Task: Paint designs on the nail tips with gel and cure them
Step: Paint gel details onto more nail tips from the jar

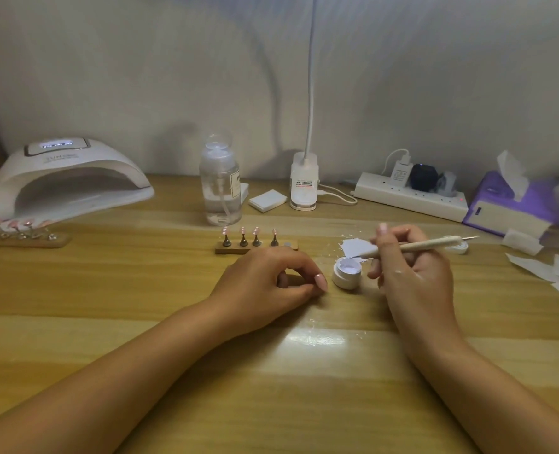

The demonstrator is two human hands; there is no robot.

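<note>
1. The nail lamp (71,178) carries what seems to read "SUN" on its top; the smaller print beside it and its lit display are blurred.
2. Labels on the pump bottle (220,185) and the desk-lamp base (303,183) are illegible.

Left of the one gel pot (346,273) are two stands: the nearer stand (255,250) holds four nail tips (242,230), the far stand (22,240) a row too blurred to count. Behind the pot are one curing lamp (68,178), one pump bottle (220,188), one power strip (409,196) and one tissue box (507,211); one brush (415,245) crosses above it.
</note>
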